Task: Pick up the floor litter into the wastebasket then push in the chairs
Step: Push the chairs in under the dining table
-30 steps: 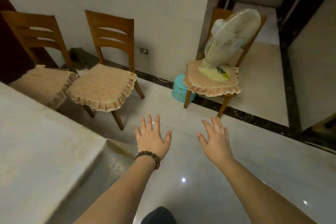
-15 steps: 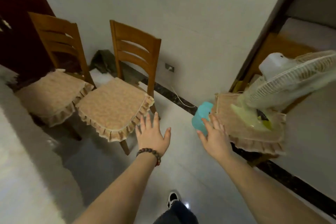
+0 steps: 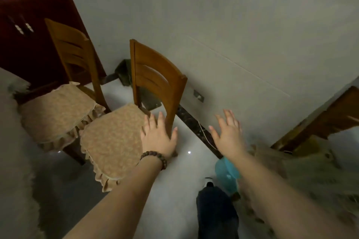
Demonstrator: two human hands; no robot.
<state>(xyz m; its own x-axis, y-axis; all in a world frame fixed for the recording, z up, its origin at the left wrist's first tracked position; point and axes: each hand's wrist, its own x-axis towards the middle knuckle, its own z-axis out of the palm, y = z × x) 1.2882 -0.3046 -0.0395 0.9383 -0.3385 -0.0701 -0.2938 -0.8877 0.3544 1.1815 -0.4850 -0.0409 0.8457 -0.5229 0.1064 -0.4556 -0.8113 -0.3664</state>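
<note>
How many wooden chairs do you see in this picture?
3. One chair stands by the left hand, one behind it near the dark cabinet, and a third, mostly cut off and blurred, at right.

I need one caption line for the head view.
Both open hands, left hand and right hand, reach toward the nearer cushioned wooden chair.

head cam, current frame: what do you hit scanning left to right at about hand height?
Far chair's cushion → near chair's cushion → left hand, open, at the near chair's back post → bare floor → right hand, open in the air → blurred fan chair.
</note>
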